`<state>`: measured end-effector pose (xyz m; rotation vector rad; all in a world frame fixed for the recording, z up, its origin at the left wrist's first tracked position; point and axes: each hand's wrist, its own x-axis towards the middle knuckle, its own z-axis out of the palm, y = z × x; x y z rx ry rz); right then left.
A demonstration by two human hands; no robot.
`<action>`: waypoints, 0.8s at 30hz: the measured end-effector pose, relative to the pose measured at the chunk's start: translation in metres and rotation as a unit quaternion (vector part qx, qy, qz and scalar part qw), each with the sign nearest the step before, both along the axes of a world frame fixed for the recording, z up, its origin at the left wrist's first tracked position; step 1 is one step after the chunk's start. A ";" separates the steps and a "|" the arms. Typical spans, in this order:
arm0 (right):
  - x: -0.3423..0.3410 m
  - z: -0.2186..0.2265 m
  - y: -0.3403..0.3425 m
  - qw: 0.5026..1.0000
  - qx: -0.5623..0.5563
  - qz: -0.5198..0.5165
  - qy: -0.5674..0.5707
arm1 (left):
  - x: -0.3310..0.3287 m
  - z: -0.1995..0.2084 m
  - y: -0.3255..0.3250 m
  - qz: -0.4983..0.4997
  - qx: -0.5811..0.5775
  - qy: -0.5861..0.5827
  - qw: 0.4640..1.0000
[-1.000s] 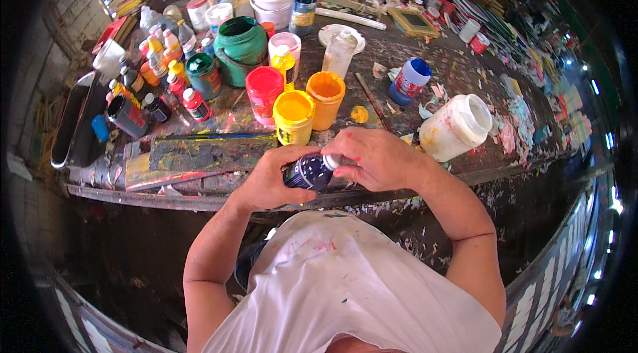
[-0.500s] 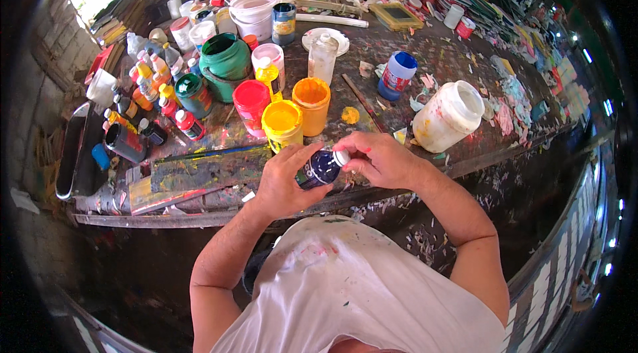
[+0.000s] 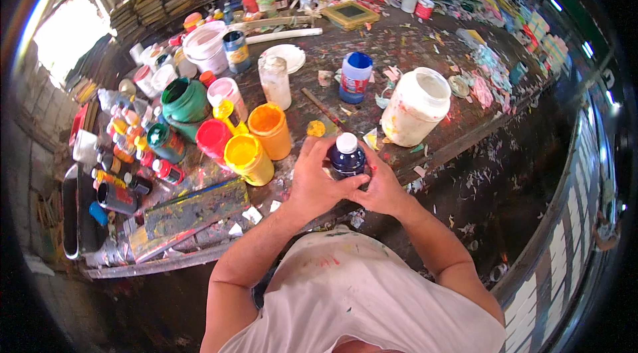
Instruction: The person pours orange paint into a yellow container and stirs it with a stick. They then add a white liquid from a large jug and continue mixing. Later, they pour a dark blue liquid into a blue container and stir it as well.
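Observation:
A dark blue bottle (image 3: 347,160) with a white cap (image 3: 346,143) stands upright between my two hands over the near edge of the table. My left hand (image 3: 316,180) wraps round its left side, the thumb crossing the front. From the right, my right hand (image 3: 381,187) closes on the other side of it. The lower part of the bottle is hidden by my hands. To their left stand open pots of yellow paint (image 3: 248,159), orange paint (image 3: 269,130) and red paint (image 3: 214,140). A large white jar (image 3: 417,107) is beyond my right hand.
The dark, paint-stained table (image 3: 372,41) carries a blue cup (image 3: 355,77), a white bottle (image 3: 274,81) and a thin stick (image 3: 321,109). Small paint bottles crowd the left, near a green bucket (image 3: 187,106). A paint-smeared board (image 3: 193,210) lies at the front left. Scraps cover the right side.
My right hand has left the bottle's cap and moved down to its side. The bottle has gone from tilted to upright. The view has shifted, so the table's things appear farther left.

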<state>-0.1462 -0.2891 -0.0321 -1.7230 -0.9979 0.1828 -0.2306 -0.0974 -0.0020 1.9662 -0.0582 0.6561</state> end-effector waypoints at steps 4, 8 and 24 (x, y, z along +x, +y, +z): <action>0.012 -0.009 -0.042 0.994 0.031 -0.105 0.016 | 0.036 -0.019 -0.012 -0.118 -0.011 -0.080 0.990; 0.042 -0.007 -0.112 0.969 0.103 -0.213 0.070 | 0.096 -0.056 -0.016 -0.060 -0.203 0.052 0.976; 0.075 -0.040 -0.192 0.899 0.226 -0.358 0.110 | 0.367 -0.165 0.020 0.191 -0.086 0.067 0.976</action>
